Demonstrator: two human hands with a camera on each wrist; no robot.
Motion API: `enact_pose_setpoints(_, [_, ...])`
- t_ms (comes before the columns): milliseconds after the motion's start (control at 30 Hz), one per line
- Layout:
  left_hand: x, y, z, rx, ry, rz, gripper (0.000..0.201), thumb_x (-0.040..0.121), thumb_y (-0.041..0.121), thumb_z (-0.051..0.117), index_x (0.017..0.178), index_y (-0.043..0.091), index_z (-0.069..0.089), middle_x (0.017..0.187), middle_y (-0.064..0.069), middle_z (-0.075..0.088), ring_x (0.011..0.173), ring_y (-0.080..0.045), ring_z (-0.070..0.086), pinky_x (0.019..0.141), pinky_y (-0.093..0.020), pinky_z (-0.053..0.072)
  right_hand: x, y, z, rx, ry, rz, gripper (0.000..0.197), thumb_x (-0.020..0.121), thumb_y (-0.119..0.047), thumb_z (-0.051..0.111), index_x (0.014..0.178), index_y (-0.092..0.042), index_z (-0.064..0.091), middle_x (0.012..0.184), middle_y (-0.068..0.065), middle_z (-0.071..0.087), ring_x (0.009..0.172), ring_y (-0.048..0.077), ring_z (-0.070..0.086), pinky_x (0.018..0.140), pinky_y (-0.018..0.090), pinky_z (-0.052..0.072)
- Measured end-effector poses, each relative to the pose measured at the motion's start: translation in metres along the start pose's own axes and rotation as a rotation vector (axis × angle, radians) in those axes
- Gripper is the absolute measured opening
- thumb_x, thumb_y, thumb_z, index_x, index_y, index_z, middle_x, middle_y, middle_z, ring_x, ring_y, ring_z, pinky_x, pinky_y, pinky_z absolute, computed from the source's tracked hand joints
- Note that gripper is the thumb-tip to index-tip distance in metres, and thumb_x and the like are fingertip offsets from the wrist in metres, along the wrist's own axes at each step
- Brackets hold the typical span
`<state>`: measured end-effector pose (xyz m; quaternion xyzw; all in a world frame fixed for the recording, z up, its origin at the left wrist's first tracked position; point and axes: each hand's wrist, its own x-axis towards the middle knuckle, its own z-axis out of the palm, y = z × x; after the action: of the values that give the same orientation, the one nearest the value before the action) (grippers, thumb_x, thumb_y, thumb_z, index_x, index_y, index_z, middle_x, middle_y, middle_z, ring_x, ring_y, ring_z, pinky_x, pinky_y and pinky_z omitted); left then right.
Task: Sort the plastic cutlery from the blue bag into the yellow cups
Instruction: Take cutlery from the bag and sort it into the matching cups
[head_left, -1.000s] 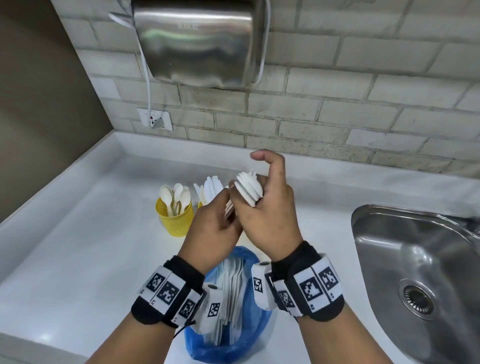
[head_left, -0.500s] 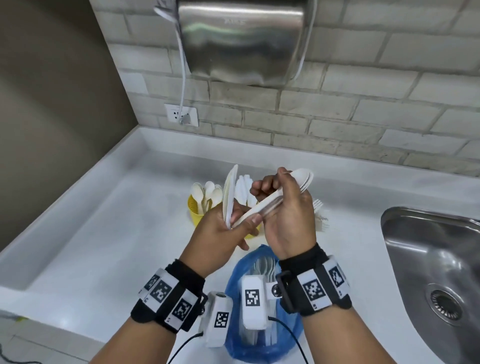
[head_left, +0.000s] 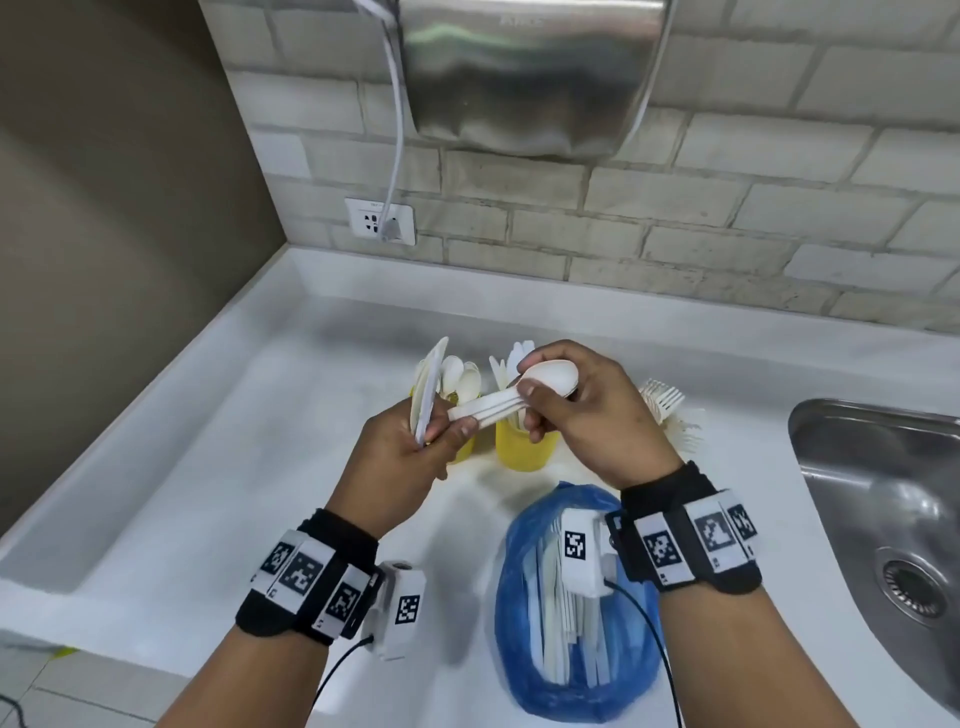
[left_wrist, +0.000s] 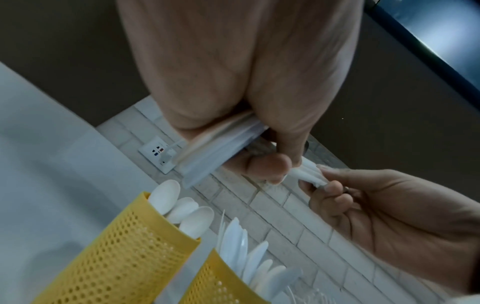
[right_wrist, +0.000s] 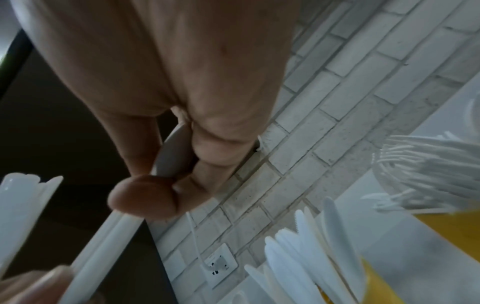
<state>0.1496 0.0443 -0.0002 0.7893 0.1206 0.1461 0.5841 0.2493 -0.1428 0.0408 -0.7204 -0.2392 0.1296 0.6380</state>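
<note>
My left hand grips a bundle of white plastic knives upright, and its thumb touches the handle ends of a bunch of white spoons. My right hand pinches those spoons at their bowls and holds them nearly level above the yellow cups. The left yellow cup holds spoons. The middle yellow cup holds knives. A third cup with forks stands mostly hidden behind my right hand. Under my right wrist the blue bag lies open, with more cutlery inside.
A steel sink is sunk into the white counter at the right. Behind the cups rises a brick wall with a socket, a cable and a steel hand dryer. A brown wall closes the left side.
One mixed bunch held by both hands has been split: knives stand upright in the left hand, spoons lie level in the right. Both hands stay over the cups.
</note>
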Motion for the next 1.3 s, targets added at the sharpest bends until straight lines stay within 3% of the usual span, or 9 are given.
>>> enact_pose_setpoints(133, [0.006, -0.010, -0.022, -0.012, 0.046, -0.063, 0.033, 0.096, 0.022, 0.071, 0.082, -0.003, 0.055, 0.091, -0.006, 0.074, 0.072, -0.021, 0.075, 0.060, -0.028, 0.059, 0.022, -0.005, 0.020, -0.095, 0.091, -0.045, 0.006, 0.096, -0.003, 0.064, 0.102, -0.006, 0.065, 0.074, 0.029, 0.064, 0.057, 0.030, 0.060, 0.063, 0.051, 0.056])
enact_pose_setpoints(233, [0.010, -0.018, -0.036, -0.139, 0.181, -0.114, 0.017, 0.097, 0.021, 0.069, 0.101, 0.004, 0.070, 0.100, -0.012, 0.073, 0.091, -0.023, 0.075, 0.061, -0.034, 0.063, 0.044, -0.002, 0.037, -0.298, 0.181, -0.116, 0.010, 0.096, -0.008, 0.062, 0.099, -0.017, 0.063, 0.078, -0.001, 0.067, 0.065, 0.023, 0.067, 0.065, 0.039, 0.057])
enact_pose_setpoints(333, [0.007, -0.019, -0.043, -0.126, 0.169, -0.134, 0.027, 0.100, 0.030, 0.064, 0.095, 0.004, 0.064, 0.087, -0.004, 0.076, 0.067, -0.021, 0.074, 0.051, -0.029, 0.056, 0.062, 0.005, 0.059, -0.492, 0.161, -0.150, 0.011, 0.097, -0.008, 0.059, 0.103, -0.017, 0.062, 0.076, -0.013, 0.058, 0.064, 0.007, 0.058, 0.064, 0.022, 0.040])
enact_pose_setpoints(533, [0.004, -0.025, -0.053, -0.086, 0.101, -0.137, 0.040, 0.101, 0.041, 0.060, 0.070, 0.021, 0.043, 0.053, 0.004, 0.045, 0.041, -0.011, 0.035, 0.040, -0.019, 0.030, 0.085, 0.027, 0.110, -0.694, 0.096, -0.071, 0.013, 0.099, -0.014, 0.053, 0.109, -0.007, 0.058, 0.094, 0.016, 0.068, 0.086, 0.034, 0.062, 0.070, 0.034, 0.046])
enact_pose_setpoints(667, [-0.001, -0.035, -0.062, -0.178, 0.061, -0.183, 0.038, 0.101, 0.043, 0.059, 0.078, 0.016, 0.046, 0.054, 0.003, 0.041, 0.046, -0.013, 0.031, 0.042, -0.022, 0.027, 0.089, 0.051, 0.141, -0.846, -0.015, -0.028, 0.018, 0.098, -0.012, 0.052, 0.113, -0.004, 0.057, 0.101, 0.019, 0.066, 0.093, 0.038, 0.064, 0.068, 0.032, 0.038])
enact_pose_setpoints(867, [-0.002, -0.037, -0.075, -0.272, 0.023, -0.205, 0.028, 0.105, 0.048, 0.048, 0.098, 0.022, 0.055, 0.062, -0.002, 0.051, 0.046, -0.015, 0.031, 0.043, -0.022, 0.024, 0.075, 0.055, 0.159, -0.965, -0.059, 0.014, 0.033, 0.097, -0.030, 0.059, 0.126, -0.013, 0.055, 0.123, 0.012, 0.051, 0.099, 0.035, 0.064, 0.081, 0.043, 0.055])
enact_pose_setpoints(1033, [0.002, -0.033, -0.088, -0.335, -0.077, -0.196, 0.033, 0.107, 0.045, 0.043, 0.104, 0.015, 0.059, 0.067, -0.004, 0.046, 0.046, -0.014, 0.027, 0.044, -0.021, 0.021, 0.063, 0.023, 0.158, -0.380, 0.222, -0.050, 0.019, 0.095, -0.027, 0.055, 0.099, -0.020, 0.072, 0.103, -0.002, 0.058, 0.088, 0.012, 0.061, 0.086, 0.030, 0.047])
enact_pose_setpoints(1167, [0.001, -0.028, -0.094, -0.303, -0.235, -0.134, 0.043, 0.105, 0.047, 0.041, 0.104, 0.008, 0.060, 0.064, -0.011, 0.054, 0.040, -0.019, 0.040, 0.045, -0.027, 0.037, 0.053, 0.009, 0.163, 0.092, -0.065, 0.117, 0.027, 0.095, -0.027, 0.054, 0.089, -0.013, 0.076, 0.090, 0.002, 0.063, 0.065, 0.002, 0.055, 0.063, 0.015, 0.042])
enact_pose_setpoints(1300, [0.001, -0.021, -0.097, -0.254, -0.329, -0.133, 0.050, 0.109, 0.043, 0.036, 0.084, 0.004, 0.054, 0.052, -0.004, 0.056, 0.035, -0.019, 0.042, 0.051, -0.034, 0.041, 0.049, 0.018, 0.169, 0.188, -0.103, 0.068, 0.036, 0.095, -0.031, 0.062, 0.078, 0.001, 0.064, 0.069, 0.012, 0.052, 0.060, 0.017, 0.044, 0.058, 0.025, 0.037])
